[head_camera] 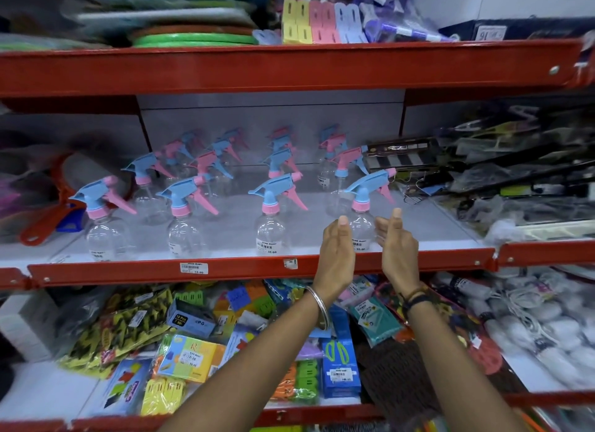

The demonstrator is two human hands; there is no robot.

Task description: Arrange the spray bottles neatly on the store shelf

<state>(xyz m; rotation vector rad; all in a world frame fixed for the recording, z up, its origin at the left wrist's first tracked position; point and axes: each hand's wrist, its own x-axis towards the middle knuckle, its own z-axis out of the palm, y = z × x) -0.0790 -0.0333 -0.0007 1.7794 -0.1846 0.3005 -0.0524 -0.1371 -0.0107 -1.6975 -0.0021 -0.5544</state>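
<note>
clear spray bottle [362, 229] stands between open left hand [336, 251] and open right hand [396, 248], untouched.

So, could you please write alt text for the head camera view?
Two open hands, left hand and right hand, flank the rightmost front-row spray bottle on a red-edged store shelf. Clear bottles with blue and pink triggers stand in rows; packaged goods crowd the neighbouring shelves.

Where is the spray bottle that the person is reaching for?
The spray bottle stands at the right end of the front row on the middle shelf, between the open left hand and right hand.
</note>
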